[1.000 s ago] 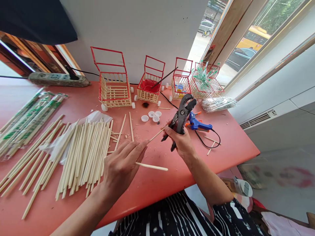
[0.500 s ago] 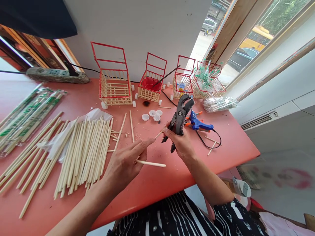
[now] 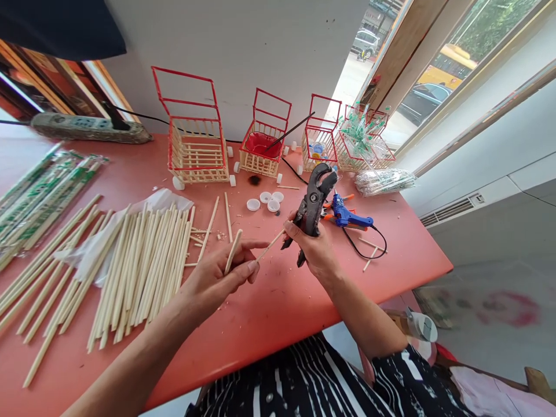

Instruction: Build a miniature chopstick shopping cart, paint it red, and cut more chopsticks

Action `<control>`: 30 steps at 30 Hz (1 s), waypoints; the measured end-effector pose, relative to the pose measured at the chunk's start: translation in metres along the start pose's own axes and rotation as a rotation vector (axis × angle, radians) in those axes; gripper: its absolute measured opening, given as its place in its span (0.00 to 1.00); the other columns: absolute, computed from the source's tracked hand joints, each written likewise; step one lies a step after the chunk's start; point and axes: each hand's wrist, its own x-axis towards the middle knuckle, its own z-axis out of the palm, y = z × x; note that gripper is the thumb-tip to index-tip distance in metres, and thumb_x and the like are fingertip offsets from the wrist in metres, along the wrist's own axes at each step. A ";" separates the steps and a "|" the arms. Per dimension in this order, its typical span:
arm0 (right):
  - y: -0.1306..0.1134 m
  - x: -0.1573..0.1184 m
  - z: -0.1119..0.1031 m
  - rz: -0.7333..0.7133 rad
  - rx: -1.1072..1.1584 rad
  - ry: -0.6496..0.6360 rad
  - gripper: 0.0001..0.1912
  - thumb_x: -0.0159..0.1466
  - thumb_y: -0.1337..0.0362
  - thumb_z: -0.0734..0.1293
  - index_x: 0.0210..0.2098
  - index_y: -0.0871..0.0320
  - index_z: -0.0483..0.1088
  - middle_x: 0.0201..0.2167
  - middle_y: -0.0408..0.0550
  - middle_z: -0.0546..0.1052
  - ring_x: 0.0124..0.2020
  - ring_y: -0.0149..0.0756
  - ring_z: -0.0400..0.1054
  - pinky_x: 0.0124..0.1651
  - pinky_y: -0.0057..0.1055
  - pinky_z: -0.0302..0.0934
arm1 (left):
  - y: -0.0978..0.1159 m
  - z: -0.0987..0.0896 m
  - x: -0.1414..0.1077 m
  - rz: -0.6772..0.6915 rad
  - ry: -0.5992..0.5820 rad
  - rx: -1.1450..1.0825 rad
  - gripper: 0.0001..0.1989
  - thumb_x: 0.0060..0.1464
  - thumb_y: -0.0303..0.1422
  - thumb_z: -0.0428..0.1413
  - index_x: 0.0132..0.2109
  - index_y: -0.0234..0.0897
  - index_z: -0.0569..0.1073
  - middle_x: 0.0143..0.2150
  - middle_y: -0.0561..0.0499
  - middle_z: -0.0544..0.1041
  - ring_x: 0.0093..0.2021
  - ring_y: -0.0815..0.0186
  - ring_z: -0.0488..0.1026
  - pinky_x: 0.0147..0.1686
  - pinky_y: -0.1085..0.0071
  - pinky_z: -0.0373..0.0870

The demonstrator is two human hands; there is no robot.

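My left hand (image 3: 230, 269) is closed, palm turned up. A short chopstick piece (image 3: 233, 250) stands up from between its thumb and fingers. Its fingertips also pinch one end of a thin wooden stick (image 3: 270, 245), whose far end meets the thumb and finger of my right hand (image 3: 315, 246). That right hand is wrapped round the handles of a black ratchet cutter (image 3: 313, 200), its curved jaws pointing up and away from me. Left of my left hand lies a thick pile of bare chopsticks (image 3: 143, 266) on the red table (image 3: 278, 324).
Small stick carts with red frames (image 3: 200, 156) line the wall. White caps (image 3: 273, 205) lie mid-table. A blue glue gun (image 3: 347, 215) with its cord sits right of the cutter. Wrapped chopsticks (image 3: 47, 197) and a power strip (image 3: 91, 128) are at left.
My left hand has rolled from palm down to palm up. The chopstick piece in it swung from pointing right to pointing up. More of the thin stick shows; my right hand still grips the cutter.
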 end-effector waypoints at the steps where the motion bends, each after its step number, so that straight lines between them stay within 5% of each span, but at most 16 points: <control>1: 0.000 0.000 0.000 -0.001 0.001 0.000 0.23 0.54 0.45 0.79 0.37 0.53 0.70 0.27 0.40 0.70 0.29 0.33 0.68 0.31 0.32 0.71 | -0.001 0.000 0.000 -0.002 -0.005 -0.015 0.26 0.63 0.42 0.57 0.64 0.35 0.72 0.28 0.53 0.72 0.23 0.69 0.60 0.22 0.74 0.56; 7: 0.001 0.001 0.001 -0.018 0.004 0.000 0.23 0.55 0.46 0.79 0.36 0.55 0.70 0.26 0.39 0.69 0.28 0.32 0.66 0.31 0.30 0.70 | 0.001 0.002 -0.001 0.029 0.009 -0.010 0.28 0.64 0.40 0.57 0.66 0.34 0.66 0.27 0.53 0.74 0.24 0.69 0.61 0.22 0.74 0.55; 17: 0.004 0.000 -0.001 -0.042 -0.008 -0.019 0.22 0.57 0.48 0.78 0.38 0.55 0.71 0.27 0.39 0.70 0.28 0.31 0.66 0.32 0.30 0.70 | 0.017 0.007 -0.001 0.096 0.058 0.253 0.21 0.60 0.38 0.54 0.58 0.37 0.76 0.27 0.55 0.74 0.26 0.68 0.66 0.26 0.73 0.61; 30: 0.000 0.001 0.002 -0.053 -0.005 -0.027 0.23 0.57 0.47 0.78 0.37 0.55 0.69 0.28 0.39 0.69 0.30 0.32 0.66 0.32 0.31 0.69 | 0.020 0.009 0.000 0.037 0.082 0.130 0.20 0.56 0.40 0.57 0.52 0.34 0.75 0.24 0.55 0.73 0.24 0.68 0.67 0.24 0.72 0.59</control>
